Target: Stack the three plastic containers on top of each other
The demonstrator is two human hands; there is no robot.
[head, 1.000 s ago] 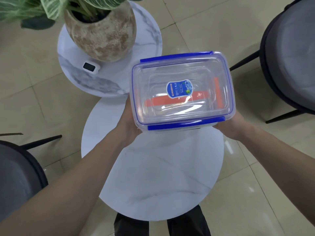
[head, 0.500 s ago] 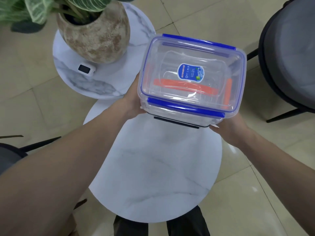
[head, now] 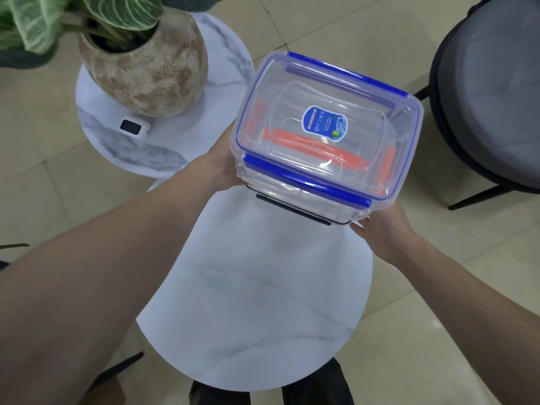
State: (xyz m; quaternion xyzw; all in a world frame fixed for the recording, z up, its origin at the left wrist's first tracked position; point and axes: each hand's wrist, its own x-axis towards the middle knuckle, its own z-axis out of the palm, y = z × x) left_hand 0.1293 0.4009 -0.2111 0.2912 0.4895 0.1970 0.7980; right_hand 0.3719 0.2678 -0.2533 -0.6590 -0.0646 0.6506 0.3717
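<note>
I hold a stack of clear plastic containers in the air above the round white marble table (head: 257, 311). The top container (head: 327, 127) has a blue-clipped lid with a blue label. Through its clear walls I see the orange clips of a second container (head: 315, 152) beneath. A black-clipped container (head: 292, 207) shows at the bottom edge. My left hand (head: 223, 165) grips the stack's left side. My right hand (head: 377, 229) supports its near right corner. The stack is turned at an angle to the table.
A smaller marble table (head: 175, 141) behind carries a potted plant (head: 143, 68) and a small white device (head: 134, 129). A grey cushioned chair (head: 485, 92) stands at the right, and another chair's dark edge shows at the far left. The floor is beige tile.
The stack has been lifted and rotated, so its near blue clip now runs diagonally. The black-clipped bottom container has come into view. Both hands kept their hold.
</note>
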